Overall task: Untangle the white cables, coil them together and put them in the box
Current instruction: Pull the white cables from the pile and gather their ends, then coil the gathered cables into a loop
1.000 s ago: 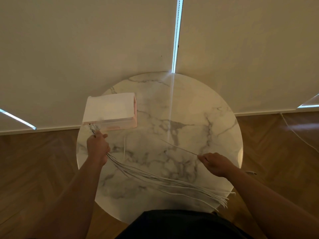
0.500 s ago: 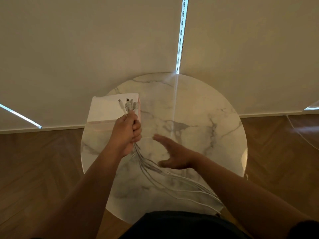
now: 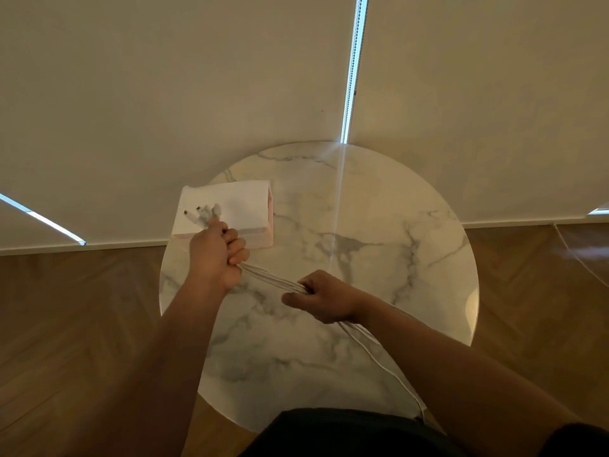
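Untangling is looking largely done: the white cables point(image 3: 270, 277) are running as one straight bundle between the hands. The left hand point(image 3: 216, 255) is gripping the bundle in a fist just below its plug ends point(image 3: 204, 214), which are poking toward eleven o'clock over the box point(image 3: 230, 209). The right hand point(image 3: 321, 296) is curling round the strands further along. The slack is trailing toward five o'clock, off the bench point(image 3: 379, 258) edge. The box is sitting at ten o'clock on the bench. Coiling and boxing are both remaining.
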A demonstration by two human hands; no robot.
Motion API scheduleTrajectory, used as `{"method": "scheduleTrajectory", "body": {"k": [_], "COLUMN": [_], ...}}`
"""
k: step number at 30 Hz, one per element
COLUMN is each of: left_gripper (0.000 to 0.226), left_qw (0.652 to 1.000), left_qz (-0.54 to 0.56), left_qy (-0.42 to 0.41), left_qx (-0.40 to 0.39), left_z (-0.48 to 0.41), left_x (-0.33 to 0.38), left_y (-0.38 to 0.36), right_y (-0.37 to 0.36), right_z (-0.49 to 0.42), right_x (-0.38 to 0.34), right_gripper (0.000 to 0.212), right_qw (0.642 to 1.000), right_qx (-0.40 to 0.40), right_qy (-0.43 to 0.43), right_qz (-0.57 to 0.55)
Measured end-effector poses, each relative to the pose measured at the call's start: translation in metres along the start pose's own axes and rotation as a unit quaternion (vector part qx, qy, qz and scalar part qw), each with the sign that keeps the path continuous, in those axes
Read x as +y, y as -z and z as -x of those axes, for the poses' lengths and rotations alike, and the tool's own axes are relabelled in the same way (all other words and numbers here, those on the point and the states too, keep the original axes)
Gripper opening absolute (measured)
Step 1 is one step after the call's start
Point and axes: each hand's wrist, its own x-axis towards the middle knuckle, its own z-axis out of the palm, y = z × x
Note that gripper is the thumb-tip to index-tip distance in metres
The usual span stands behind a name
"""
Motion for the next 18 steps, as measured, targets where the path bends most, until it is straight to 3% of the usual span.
{"method": "scheduleTrajectory", "body": {"k": [4, 7, 13, 18], "left_gripper": [0.034, 0.035, 0.034, 0.028], "left_qw": [0.998, 0.996, 0.984, 0.975], "left_qz": [0.028, 0.056, 0.08, 0.036], "left_qy": [-0.014, -0.013, 0.048, 0.178], "left_qx": [0.049, 0.068, 0.149, 0.129], "left_z": [-0.015, -0.027, -0.043, -0.028], "left_x": [0.009, 0.016, -0.02, -0.072], "left_y": [0.024, 0.042, 0.069, 0.082], "right_y": [0.02, 0.029, 0.058, 0.094], "right_z": [0.031, 0.057, 0.078, 0.096], "right_x": [0.041, 0.067, 0.052, -0.006], "right_gripper": [0.042, 0.043, 0.026, 0.028], "right_qw": [0.995, 0.993, 0.992, 0.998], "right_qx": [-0.066, -0.043, 0.021, 0.057], "right_qy": [-0.073, -0.106, -0.041, 0.007], "right_qz": [0.016, 0.016, -0.119, -0.037]}}
